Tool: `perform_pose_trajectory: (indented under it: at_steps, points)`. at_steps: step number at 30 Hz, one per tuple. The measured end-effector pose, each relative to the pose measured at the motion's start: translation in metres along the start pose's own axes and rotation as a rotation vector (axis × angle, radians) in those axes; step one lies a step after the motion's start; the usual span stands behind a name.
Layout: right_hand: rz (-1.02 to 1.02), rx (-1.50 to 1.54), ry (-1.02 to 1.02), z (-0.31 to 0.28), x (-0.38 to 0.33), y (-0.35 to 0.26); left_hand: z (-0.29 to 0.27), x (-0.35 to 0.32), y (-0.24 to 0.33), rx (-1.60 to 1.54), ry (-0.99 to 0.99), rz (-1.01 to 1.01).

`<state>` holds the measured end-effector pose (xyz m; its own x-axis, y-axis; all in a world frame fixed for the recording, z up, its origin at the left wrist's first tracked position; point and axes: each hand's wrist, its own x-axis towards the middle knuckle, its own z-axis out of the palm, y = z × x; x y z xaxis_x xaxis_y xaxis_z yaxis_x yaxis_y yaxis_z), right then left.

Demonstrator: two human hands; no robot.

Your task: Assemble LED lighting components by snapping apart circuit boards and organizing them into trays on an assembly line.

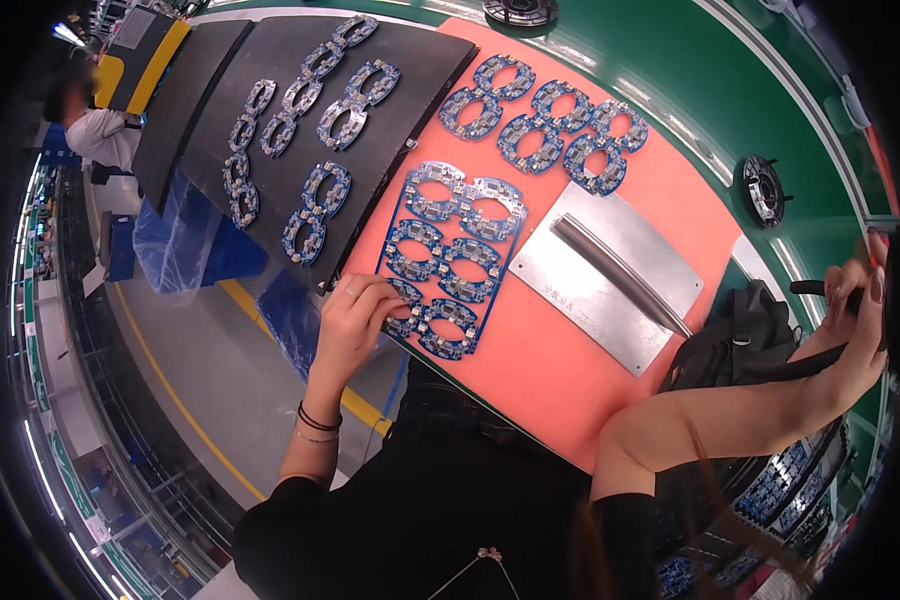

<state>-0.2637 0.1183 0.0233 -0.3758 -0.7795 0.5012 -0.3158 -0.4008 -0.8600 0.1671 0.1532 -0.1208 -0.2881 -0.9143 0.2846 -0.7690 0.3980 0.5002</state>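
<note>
My left hand [358, 318] is at the near left corner of a blue-edged panel of ring-shaped circuit boards [452, 252]. Its thumb and fingers are pinched on that corner and hide part of the ring there. The panel lies flat on an orange-pink mat [525, 350]. Far off to the right, my right hand [852, 305] is raised with its fingers bent. Something dark is at its fingers, partly lost in the black rim of the picture, and I cannot make it out. Between the hands lies a metal plate with a raised bar [610, 275].
Separated pairs of ring boards [545, 125] lie at the mat's far end. More sit on a black conveyor belt [205, 130] to the left. A black bag [745, 335] rests right of the plate. Round black parts [763, 190] lie on the green bench [670, 60].
</note>
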Motion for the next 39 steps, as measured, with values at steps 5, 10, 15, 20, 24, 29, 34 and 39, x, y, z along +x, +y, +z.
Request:
perform_pose_trajectory:
  at_steps: [5,10,15,20,24,29,34,39]
  points:
    - [0.024,-0.047,0.173,0.002,-0.001,0.0,0.0,0.006,-0.005,-0.016,-0.003,0.039]
    - [-0.052,-0.085,0.136,-0.003,-0.006,-0.002,-0.009,0.014,0.006,-0.074,0.036,-0.018]
    - [-0.06,-0.07,0.01,-0.015,-0.006,0.003,-0.012,0.002,0.014,-0.105,-0.019,0.005]
    - [-0.057,-0.067,0.025,0.039,-0.014,-0.02,-0.006,0.003,0.015,-0.065,-0.117,0.066]
    - [-0.058,-0.073,0.041,0.014,-0.012,-0.011,-0.007,0.007,0.009,-0.027,-0.19,0.136]
    - [-0.058,-0.079,0.061,-0.007,-0.008,-0.001,-0.002,0.004,0.003,-0.02,-0.148,0.171]
    - [-0.061,-0.078,0.076,-0.011,-0.006,0.001,-0.001,0.001,0.002,-0.039,-0.11,0.147]
    - [-0.061,-0.075,0.087,-0.024,-0.003,0.009,-0.008,-0.003,-0.002,-0.274,-0.073,-0.055]
